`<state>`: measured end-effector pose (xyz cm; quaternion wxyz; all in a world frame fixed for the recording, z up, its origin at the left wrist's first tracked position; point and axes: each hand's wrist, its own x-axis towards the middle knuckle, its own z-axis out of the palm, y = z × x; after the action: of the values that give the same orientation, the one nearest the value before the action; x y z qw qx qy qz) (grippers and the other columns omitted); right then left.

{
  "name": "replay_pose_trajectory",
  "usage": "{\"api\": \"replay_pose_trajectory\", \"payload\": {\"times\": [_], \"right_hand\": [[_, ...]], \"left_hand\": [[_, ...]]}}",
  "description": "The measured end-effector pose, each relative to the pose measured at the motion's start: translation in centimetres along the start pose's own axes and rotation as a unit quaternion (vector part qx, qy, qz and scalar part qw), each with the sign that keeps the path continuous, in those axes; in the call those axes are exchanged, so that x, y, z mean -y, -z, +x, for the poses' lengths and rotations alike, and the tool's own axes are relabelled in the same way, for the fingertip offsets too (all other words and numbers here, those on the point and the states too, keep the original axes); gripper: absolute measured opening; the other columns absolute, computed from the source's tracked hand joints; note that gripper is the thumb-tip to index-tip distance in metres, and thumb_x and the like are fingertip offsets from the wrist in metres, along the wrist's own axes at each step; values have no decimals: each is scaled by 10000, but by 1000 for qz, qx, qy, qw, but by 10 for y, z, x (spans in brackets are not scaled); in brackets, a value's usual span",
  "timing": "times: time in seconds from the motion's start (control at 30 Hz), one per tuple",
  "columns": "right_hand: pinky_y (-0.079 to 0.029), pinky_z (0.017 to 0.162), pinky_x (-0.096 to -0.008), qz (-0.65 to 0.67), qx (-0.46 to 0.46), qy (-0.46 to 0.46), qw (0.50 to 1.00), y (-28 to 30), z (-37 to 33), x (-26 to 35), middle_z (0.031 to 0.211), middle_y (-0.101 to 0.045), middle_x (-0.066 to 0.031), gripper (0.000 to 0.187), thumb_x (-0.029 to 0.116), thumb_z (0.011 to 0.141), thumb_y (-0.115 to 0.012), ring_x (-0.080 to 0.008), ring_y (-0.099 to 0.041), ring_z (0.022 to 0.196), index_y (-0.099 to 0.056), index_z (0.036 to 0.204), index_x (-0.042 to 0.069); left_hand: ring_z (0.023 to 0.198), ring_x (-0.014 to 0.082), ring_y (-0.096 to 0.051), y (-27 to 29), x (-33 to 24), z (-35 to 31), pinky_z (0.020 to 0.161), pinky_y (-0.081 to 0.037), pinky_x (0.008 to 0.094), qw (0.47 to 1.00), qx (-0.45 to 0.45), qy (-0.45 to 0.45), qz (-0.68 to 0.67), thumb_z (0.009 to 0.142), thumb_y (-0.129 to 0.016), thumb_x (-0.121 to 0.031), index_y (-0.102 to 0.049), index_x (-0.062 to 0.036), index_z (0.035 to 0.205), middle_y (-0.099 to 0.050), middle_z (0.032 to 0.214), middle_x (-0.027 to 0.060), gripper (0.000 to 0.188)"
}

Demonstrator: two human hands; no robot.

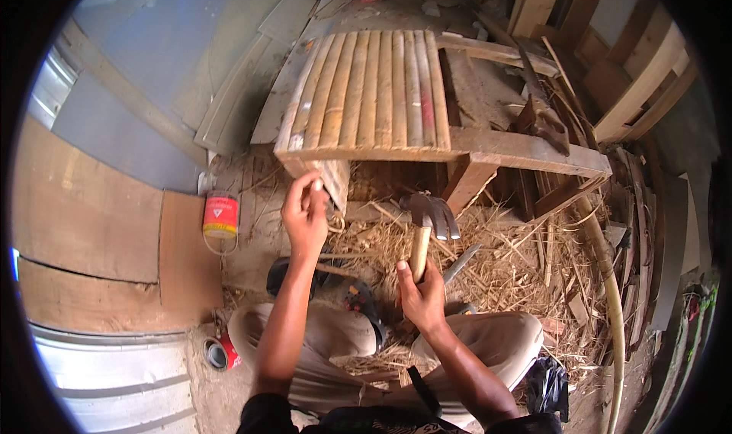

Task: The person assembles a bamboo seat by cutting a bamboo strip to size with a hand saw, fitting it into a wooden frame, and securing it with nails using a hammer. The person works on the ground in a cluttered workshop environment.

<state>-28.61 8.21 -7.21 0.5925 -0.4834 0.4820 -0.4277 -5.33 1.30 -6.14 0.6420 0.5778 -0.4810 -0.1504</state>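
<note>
My right hand (422, 290) grips the wooden handle of a claw hammer (427, 224), whose dark metal head points up in front of me. My left hand (306, 213) is raised with its fingertips pinched at the near lower corner of a wooden frame (488, 146); whether a small nail sits between the fingers is too small to tell. Split bamboo slats (374, 91) lie side by side across the frame's top. I sit on the ground with my knees apart below both hands.
Straw and wood shavings (511, 266) cover the ground under the frame. A red tin can (220, 214) stands to the left, another can (222, 352) lies by my left knee. Boards and scrap timber (610, 75) pile up at right. Flat panels (99, 205) lie at left.
</note>
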Motion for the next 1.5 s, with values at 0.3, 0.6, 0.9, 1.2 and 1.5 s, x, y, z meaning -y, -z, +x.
{"api": "replay_pose_trajectory", "payload": {"times": [0.3,0.6,0.9,1.2,1.5], "right_hand": [[-397,361,-270,159,-20,-74,984,67,3,12,605,-463,-45,355,363,1017,-518,-116,-464,416,-437,971,20],[-430,413,-284,201,14,32,979,75,48,108,684,-516,-86,561,529,970,-504,-150,-511,490,-452,1009,-28],[-369,367,-254,138,-101,-215,961,82,242,240,588,-452,-20,578,585,1014,-345,-103,-441,419,-446,788,62],[-341,382,-287,87,-85,-293,948,66,445,239,596,-445,-6,580,607,1001,-371,-97,-391,423,-449,781,77],[-342,393,-300,88,19,-366,926,78,464,237,581,-424,-3,580,632,974,-422,-110,-390,429,-416,745,100]], "left_hand": [[879,105,-655,-215,-31,247,708,-517,279,916,213,-277,198,885,-706,-177,-563,-128,1332,-700,1076,39,472],[698,87,-618,-271,51,331,646,-469,246,975,164,-65,133,970,-626,-255,-687,-64,1160,-722,892,18,276],[857,396,-607,-291,45,302,726,-484,455,953,90,-50,286,979,-535,-143,-573,-25,1016,-611,932,185,129],[913,401,-578,-296,34,309,755,-488,483,905,131,29,403,981,-501,-125,-520,-60,1073,-567,1001,190,114],[928,369,-573,-294,25,314,771,-492,468,885,171,68,428,884,-570,-76,-537,-84,1087,-580,1016,165,206]]}}
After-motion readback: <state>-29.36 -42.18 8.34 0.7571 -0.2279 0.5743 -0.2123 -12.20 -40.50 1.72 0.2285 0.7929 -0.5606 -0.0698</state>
